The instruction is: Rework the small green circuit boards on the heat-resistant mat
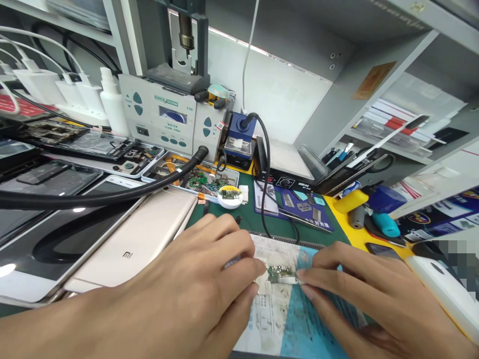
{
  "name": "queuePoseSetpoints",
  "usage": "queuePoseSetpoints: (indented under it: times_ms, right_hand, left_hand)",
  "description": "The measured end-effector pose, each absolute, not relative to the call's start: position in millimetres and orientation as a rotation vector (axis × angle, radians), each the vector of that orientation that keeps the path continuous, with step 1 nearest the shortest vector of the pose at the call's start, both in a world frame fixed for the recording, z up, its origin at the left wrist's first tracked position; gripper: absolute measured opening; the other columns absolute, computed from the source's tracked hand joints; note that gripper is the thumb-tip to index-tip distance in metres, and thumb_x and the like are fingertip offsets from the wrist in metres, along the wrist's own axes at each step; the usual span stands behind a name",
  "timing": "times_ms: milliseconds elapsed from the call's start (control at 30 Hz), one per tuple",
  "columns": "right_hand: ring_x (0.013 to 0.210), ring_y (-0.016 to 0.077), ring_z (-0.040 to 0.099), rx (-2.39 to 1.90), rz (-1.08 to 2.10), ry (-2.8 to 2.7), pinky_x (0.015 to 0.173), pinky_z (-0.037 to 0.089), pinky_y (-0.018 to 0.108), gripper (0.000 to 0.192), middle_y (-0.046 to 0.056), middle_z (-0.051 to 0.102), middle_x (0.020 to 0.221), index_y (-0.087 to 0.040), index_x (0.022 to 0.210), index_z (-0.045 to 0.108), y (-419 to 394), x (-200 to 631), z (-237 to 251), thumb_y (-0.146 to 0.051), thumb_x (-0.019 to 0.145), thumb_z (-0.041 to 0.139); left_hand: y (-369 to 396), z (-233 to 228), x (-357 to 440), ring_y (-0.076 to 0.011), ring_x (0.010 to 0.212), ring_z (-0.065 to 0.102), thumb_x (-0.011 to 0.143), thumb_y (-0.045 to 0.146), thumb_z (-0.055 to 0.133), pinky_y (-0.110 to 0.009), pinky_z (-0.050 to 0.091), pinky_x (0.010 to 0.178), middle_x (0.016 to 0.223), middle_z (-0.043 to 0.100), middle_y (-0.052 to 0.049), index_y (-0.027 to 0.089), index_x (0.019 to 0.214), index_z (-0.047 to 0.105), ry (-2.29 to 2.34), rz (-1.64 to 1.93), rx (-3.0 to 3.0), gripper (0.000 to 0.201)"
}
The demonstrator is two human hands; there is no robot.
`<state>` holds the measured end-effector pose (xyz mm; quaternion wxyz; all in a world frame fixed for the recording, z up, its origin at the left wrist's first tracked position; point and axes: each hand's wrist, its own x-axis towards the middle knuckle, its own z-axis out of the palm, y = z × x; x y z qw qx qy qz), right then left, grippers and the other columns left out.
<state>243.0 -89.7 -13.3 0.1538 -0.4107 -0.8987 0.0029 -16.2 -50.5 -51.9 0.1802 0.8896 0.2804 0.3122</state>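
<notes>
Small green circuit board pinched between my two hands.
My left hand and right hand clamp its ends; uneven pressure could flex it, I judge.

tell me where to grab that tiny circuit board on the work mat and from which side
Take the small circuit board by its two short ends, coming in from left and right. It lies flat and long on the work mat, parts crowded on top, so edges look safest. The left hand and right hand fingertips already meet it that way.
</notes>
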Motion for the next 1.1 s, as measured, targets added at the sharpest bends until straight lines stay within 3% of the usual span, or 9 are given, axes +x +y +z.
queuePoseSetpoints:
  times_ms: [333, 533, 900, 1100]
  right_hand:
    - [0.069, 0.0154, 0.066, -1.138, 0.009, -2.557, 0.057, 0.050, 0.027, 0.013, 0.005, 0.066, 0.089, -0.021, 0.099, 0.070, -87, 237, -14, -0.013, 0.093, 0.061]
    - [0.075, 0.0160, 0.066, -1.172, -0.047, -2.591, 0.063, 0.053, 0.028, 0.013, 0.005, 0.066, 0.094, -0.022, 0.104, 0.069, -87, 244, -14, -0.017, 0.094, 0.064]
    - [0.068, 0.0147, 0.065, -1.156, -0.002, -2.587, 0.057, 0.052, 0.025, 0.013, 0.004, 0.066, 0.089, -0.020, 0.100, 0.070, -87, 240, -12, -0.013, 0.092, 0.063]
    - [0.067, 0.0150, 0.064, -1.130, 0.016, -2.576, 0.056, 0.050, 0.027, 0.014, 0.004, 0.065, 0.089, -0.020, 0.100, 0.069, -86, 238, -14, -0.012, 0.092, 0.061]
  left_hand:
    - [-52, -52, -18, -0.0231, 0.084, 0.047, 0.094, 0.014, 0.049, -0.042, 0.044, 0.076, 0.085, 0.058, -0.005, 0.018, 0.078, 0.064, 0.802, 0.881, 2.521, 0.023]
    - [-51, -52, -17, -0.0226, 0.084, 0.047, 0.095, 0.015, 0.049, -0.042, 0.044, 0.075, 0.085, 0.058, -0.004, 0.018, 0.078, 0.064, 0.792, 0.878, 2.527, 0.023]
    - [-54, -53, -17, -0.0232, 0.083, 0.046, 0.096, 0.017, 0.050, -0.041, 0.044, 0.076, 0.086, 0.057, -0.004, 0.021, 0.086, 0.065, 0.837, 0.847, 2.519, 0.019]
    - [-54, -54, -17, -0.0224, 0.081, 0.046, 0.095, 0.016, 0.049, -0.041, 0.043, 0.075, 0.085, 0.057, -0.004, 0.019, 0.078, 0.061, 0.827, 0.861, 2.543, 0.020]
